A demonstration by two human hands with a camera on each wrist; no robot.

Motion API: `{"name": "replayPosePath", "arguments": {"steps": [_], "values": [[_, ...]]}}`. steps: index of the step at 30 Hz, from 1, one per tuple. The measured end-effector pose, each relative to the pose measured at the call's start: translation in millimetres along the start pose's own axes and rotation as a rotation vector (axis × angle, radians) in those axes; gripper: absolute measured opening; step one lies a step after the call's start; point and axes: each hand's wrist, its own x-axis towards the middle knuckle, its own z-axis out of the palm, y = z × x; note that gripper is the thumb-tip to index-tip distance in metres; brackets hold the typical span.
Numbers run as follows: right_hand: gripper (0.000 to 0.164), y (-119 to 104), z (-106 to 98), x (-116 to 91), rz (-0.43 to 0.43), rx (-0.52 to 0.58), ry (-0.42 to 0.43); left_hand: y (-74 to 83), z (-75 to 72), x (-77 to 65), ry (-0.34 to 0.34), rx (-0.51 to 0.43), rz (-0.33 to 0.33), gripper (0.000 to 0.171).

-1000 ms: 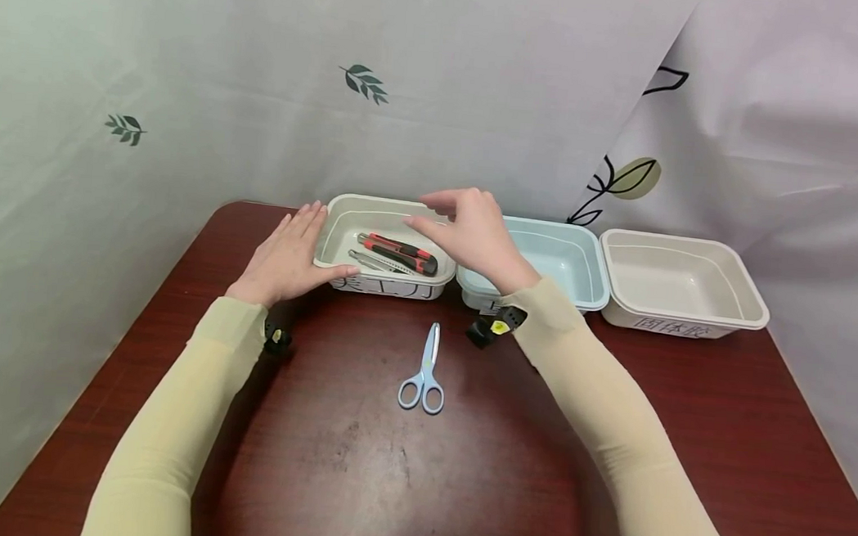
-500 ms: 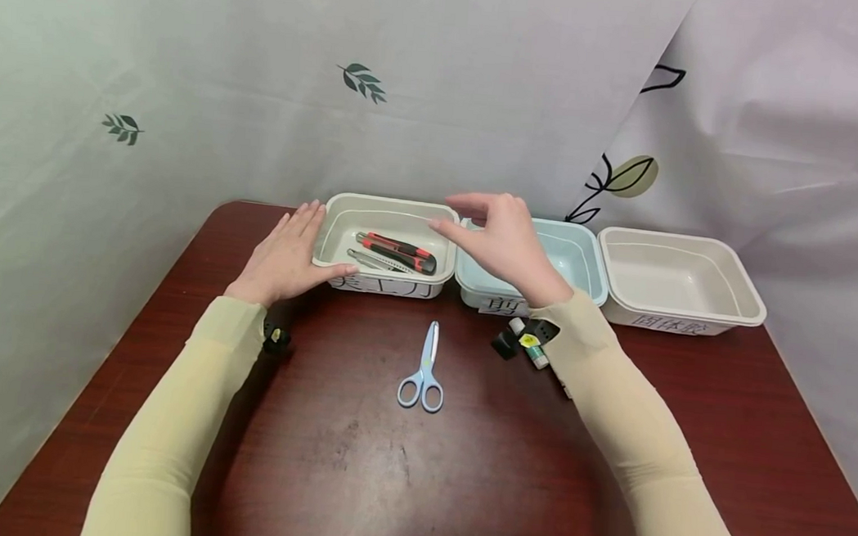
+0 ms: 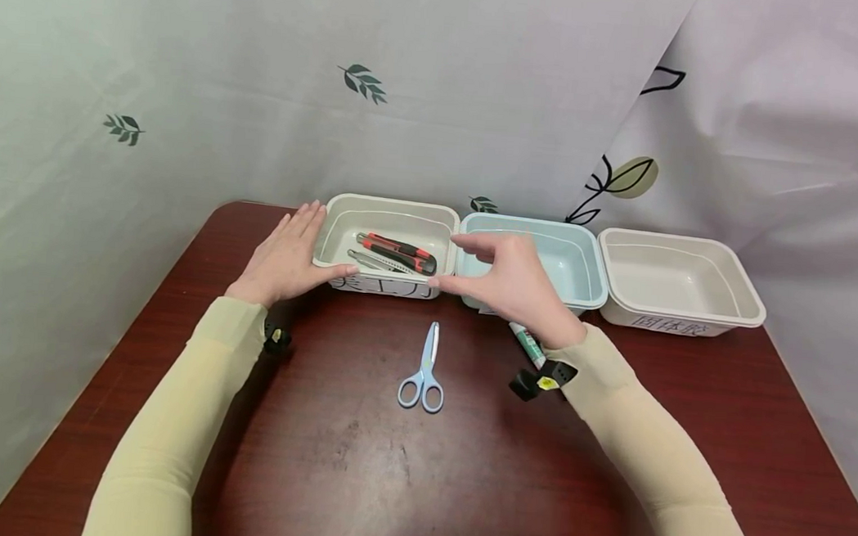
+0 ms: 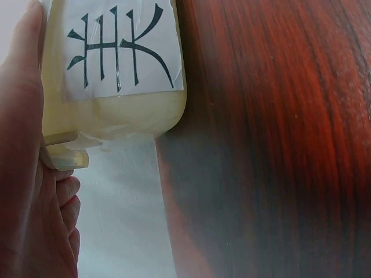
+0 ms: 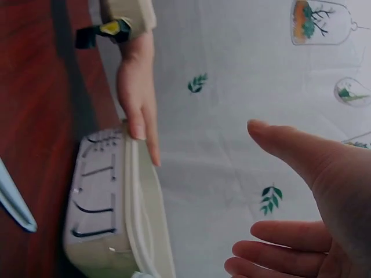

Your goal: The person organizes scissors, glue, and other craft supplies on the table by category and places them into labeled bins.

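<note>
Leaf-printed cloth [image 3: 226, 83] is hanging beyond the dark red table [image 3: 298, 473]. My left hand [image 3: 282, 255], fingers straight, is resting on the left end of the cream box [image 3: 391, 216], which is lying lengthwise left to right. My right hand [image 3: 517, 277], thumb and fingers spread, is hovering nearer and farther right than a second ago. Inside the box, red-and-black cutters [image 3: 393, 253] are slanting from far left to near right.

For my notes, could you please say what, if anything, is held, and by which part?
Nothing: the right hand is empty; the left hand rests at one end of the leftmost bin.
</note>
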Motion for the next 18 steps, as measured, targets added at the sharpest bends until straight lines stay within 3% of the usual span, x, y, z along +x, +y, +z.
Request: {"name": "replayPosePath", "arguments": {"steps": [10,18], "values": [[0.079,8,16,-31,0.033,-0.013,-0.072,-0.5,0.3,-0.4,0.002,0.0,-0.001,0.121],[0.076,19,29,-49,0.038,-0.046,-0.104,-1.6,1.3,0.2,0.006,0.013,0.004,0.121]]}}
